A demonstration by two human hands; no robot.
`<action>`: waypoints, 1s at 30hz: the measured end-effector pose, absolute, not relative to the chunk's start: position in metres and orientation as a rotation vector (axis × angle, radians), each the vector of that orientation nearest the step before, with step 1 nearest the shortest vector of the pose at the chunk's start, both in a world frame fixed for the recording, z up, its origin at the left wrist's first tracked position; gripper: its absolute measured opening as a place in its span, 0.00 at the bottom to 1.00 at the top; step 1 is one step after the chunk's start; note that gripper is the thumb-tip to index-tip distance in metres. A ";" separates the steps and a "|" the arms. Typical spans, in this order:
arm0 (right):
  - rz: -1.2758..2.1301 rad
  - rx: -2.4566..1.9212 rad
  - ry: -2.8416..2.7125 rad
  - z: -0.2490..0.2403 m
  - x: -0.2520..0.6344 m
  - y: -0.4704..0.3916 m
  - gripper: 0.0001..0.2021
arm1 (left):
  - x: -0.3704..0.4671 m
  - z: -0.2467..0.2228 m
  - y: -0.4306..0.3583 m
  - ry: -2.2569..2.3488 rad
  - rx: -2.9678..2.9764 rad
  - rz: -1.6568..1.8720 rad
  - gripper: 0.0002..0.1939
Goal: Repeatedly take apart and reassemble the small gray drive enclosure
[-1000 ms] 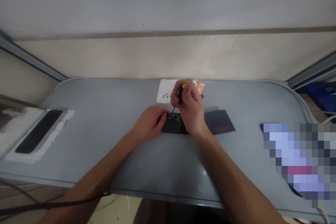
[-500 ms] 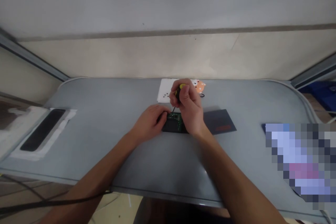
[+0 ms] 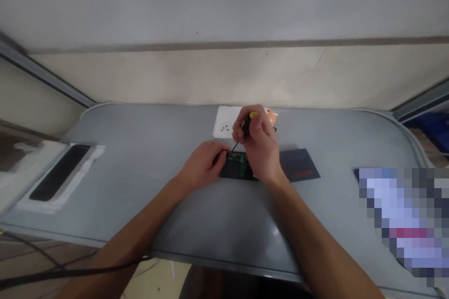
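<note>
An opened black device with a green circuit board (image 3: 242,163) lies flat on the grey table (image 3: 210,224). My left hand (image 3: 205,163) pinches its left end between thumb and fingers. My right hand (image 3: 259,142) is wrapped round a black and yellow screwdriver (image 3: 248,124), whose thin tilted shaft points down to the board's upper left corner. The right palm and wrist hide the device's right end. Behind the right hand is a white sheet (image 3: 224,121) with several tiny dark screws and an orange cartoon print.
A dark blue rectangular card (image 3: 300,166) lies right of the device. At the far left a black phone-shaped panel (image 3: 59,173) rests on white wrapping. A pixelated object (image 3: 403,224) covers the right side. A black cable (image 3: 70,272) crosses the lower left.
The view has shifted slightly, so everything appears a little further right. The screwdriver leans more, its handle slightly further right of the tip. Both hands keep their holds.
</note>
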State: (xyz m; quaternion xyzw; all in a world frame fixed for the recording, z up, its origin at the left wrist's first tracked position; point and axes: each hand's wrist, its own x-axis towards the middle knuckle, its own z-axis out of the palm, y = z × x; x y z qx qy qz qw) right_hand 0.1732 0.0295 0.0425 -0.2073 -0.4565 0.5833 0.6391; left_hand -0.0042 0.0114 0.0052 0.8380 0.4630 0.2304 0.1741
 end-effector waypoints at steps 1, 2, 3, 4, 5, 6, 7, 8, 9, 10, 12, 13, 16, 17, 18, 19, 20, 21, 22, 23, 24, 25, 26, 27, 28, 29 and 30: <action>1.342 -0.481 -1.046 0.042 0.172 0.029 0.17 | -0.004 0.005 0.011 1.313 2.375 0.652 0.12; 1.349 -0.488 -1.053 0.042 0.172 0.029 0.18 | -0.004 0.005 0.011 1.313 2.372 0.653 0.12; 1.350 -0.493 -1.060 0.041 0.171 0.028 0.18 | -0.004 0.005 0.011 1.315 2.368 0.657 0.12; 1.347 -0.496 -1.064 0.041 0.172 0.028 0.18 | -0.004 0.004 0.011 1.314 2.363 0.660 0.12; 1.341 -0.495 -1.065 0.041 0.172 0.028 0.18 | -0.004 0.004 0.012 1.312 2.359 0.665 0.12; 1.333 -0.493 -1.062 0.041 0.173 0.029 0.18 | -0.004 0.003 0.012 1.309 2.359 0.671 0.12; 1.322 -0.493 -1.056 0.042 0.174 0.029 0.18 | -0.004 0.002 0.012 1.307 2.360 0.674 0.12; 1.315 -0.498 -1.050 0.042 0.174 0.029 0.18 | -0.005 0.002 0.012 1.306 2.362 0.674 0.12; 1.310 -0.505 -1.044 0.042 0.174 0.029 0.18 | -0.005 0.001 0.012 1.304 2.366 0.674 0.12; 1.312 -0.512 -1.041 0.043 0.174 0.029 0.18 | -0.005 0.001 0.012 1.304 2.370 0.671 0.12; 1.329 -0.515 -1.053 0.043 0.173 0.028 0.19 | -0.005 0.001 0.012 1.308 2.371 0.661 0.13; 1.339 -0.511 -1.064 0.043 0.172 0.028 0.19 | -0.005 0.001 0.012 1.306 2.373 0.659 0.13; 1.352 -0.502 -1.077 0.042 0.170 0.027 0.19 | -0.004 0.003 0.012 1.296 2.380 0.659 0.13; 1.349 -0.502 -1.071 0.042 0.170 0.027 0.19 | -0.004 0.003 0.012 1.293 2.383 0.660 0.13; 1.344 -0.500 -1.064 0.042 0.170 0.027 0.19 | -0.004 0.003 0.012 1.291 2.386 0.658 0.13; 1.337 -0.500 -1.059 0.041 0.171 0.027 0.18 | -0.004 0.002 0.012 1.291 2.387 0.656 0.13; 1.327 -0.499 -1.056 0.041 0.171 0.028 0.18 | -0.004 0.002 0.012 1.291 2.388 0.658 0.12; 1.317 -0.497 -1.057 0.041 0.171 0.028 0.18 | -0.004 0.002 0.012 1.290 2.390 0.662 0.13; 1.309 -0.499 -1.062 0.041 0.171 0.028 0.18 | -0.004 0.001 0.012 1.291 2.389 0.662 0.13; 1.304 -0.504 -1.068 0.041 0.170 0.027 0.19 | -0.004 0.001 0.012 1.294 2.387 0.657 0.13; 1.302 -0.508 -1.075 0.042 0.170 0.027 0.19 | -0.004 0.001 0.012 1.303 2.384 0.651 0.13; 1.300 -0.508 -1.081 0.042 0.169 0.027 0.19 | -0.004 0.001 0.012 1.313 2.380 0.644 0.13; 1.299 -0.508 -1.086 0.042 0.169 0.027 0.18 | -0.004 0.002 0.012 1.321 2.377 0.636 0.13; 1.297 -0.506 -1.087 0.042 0.169 0.027 0.18 | -0.004 0.002 0.012 1.324 2.376 0.631 0.13; 1.294 -0.502 -1.086 0.042 0.169 0.027 0.18 | -0.004 0.002 0.012 1.320 2.377 0.632 0.12; 1.294 -0.499 -1.087 0.043 0.169 0.027 0.18 | -0.004 0.003 0.012 1.312 2.379 0.638 0.12; 1.293 -0.500 -1.087 0.043 0.169 0.027 0.18 | -0.004 0.003 0.012 1.305 2.382 0.643 0.12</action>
